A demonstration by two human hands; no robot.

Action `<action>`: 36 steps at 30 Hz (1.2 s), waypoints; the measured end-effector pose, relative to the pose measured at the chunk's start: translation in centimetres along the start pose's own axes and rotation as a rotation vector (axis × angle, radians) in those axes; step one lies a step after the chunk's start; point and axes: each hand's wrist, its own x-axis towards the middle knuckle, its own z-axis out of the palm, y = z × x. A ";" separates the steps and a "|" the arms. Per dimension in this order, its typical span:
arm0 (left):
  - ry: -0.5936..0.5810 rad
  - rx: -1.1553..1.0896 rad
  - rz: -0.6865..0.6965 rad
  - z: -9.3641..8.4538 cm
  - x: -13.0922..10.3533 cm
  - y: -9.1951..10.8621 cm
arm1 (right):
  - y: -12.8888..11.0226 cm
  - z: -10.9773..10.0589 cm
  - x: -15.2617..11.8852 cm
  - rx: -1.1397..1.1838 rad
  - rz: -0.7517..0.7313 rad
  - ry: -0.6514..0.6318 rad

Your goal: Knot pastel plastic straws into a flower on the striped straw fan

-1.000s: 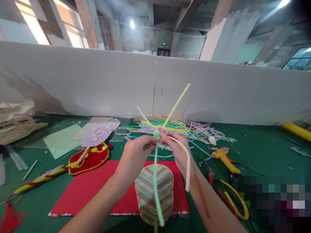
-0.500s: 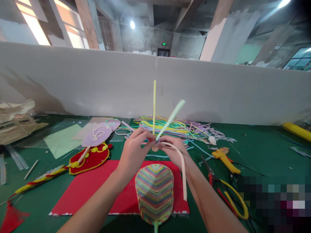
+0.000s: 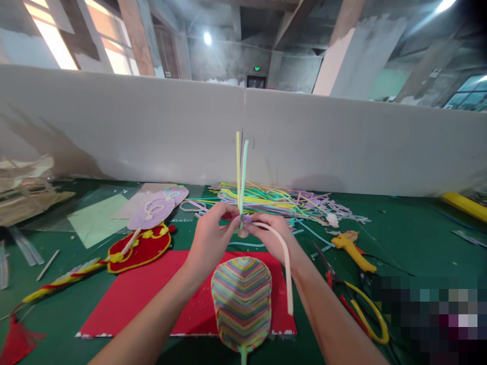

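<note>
My left hand [image 3: 213, 237] and my right hand [image 3: 274, 238] meet above the red board, fingers pinched together on a small bundle of fuzzy stems. From the pinch rise a yellow stem [image 3: 238, 167] and a mint green stem [image 3: 244, 170], close together and nearly upright. A pale peach stem [image 3: 287, 268] arches over my right hand and hangs down past the wrist. A small purple piece [image 3: 246, 218] shows between the fingertips. Below them, a striped leaf-shaped fan [image 3: 242, 304] lies on the red board [image 3: 152, 304].
A pile of coloured stems [image 3: 266, 197] lies behind my hands. Left are a red fan [image 3: 140, 248], purple shapes [image 3: 154, 210] and green paper [image 3: 99, 220]. Right are a yellow glue gun [image 3: 352, 249] and yellow-handled scissors [image 3: 371, 314]. A white partition [image 3: 342, 147] stands behind.
The mint green stem has swung left from a slant to nearly upright beside the yellow one. The yellow stem's top has shifted slightly left and down. Both hands remain pinched in nearly the same place.
</note>
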 end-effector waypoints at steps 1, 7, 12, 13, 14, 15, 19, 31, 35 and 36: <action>0.003 -0.012 -0.013 0.0 0.0 0.0 | 0.0 -0.1 0.0 -0.012 -0.002 -0.001; 0.013 -0.001 -0.006 -0.2 0.1 0.2 | 0.8 -0.5 0.0 0.010 -0.018 -0.084; 0.007 -0.045 -0.012 -0.4 0.0 0.3 | 0.7 -0.2 -0.1 0.123 0.037 -0.091; 0.006 -0.059 -0.020 -0.4 0.0 0.3 | 0.6 -0.1 -0.1 0.141 0.055 -0.080; 0.007 -0.075 -0.031 -0.3 0.0 0.4 | 0.5 0.0 -0.2 0.152 0.070 -0.066; 0.009 -0.093 -0.044 -0.3 0.1 0.4 | 0.4 0.1 -0.2 0.154 0.076 -0.053; 0.002 -0.165 -0.091 -0.2 0.2 0.4 | 0.2 0.0 -0.4 0.116 0.042 -0.051; 0.001 -0.354 -0.274 -0.2 0.4 0.3 | 0.5 -0.2 -0.3 0.082 0.038 -0.060; -0.054 -0.450 -0.374 -1.0 0.8 0.5 | 0.3 -0.1 -0.3 0.107 0.080 -0.075; -0.087 -0.463 -0.402 -1.2 0.9 0.5 | 0.2 -0.1 -0.4 0.111 0.090 -0.079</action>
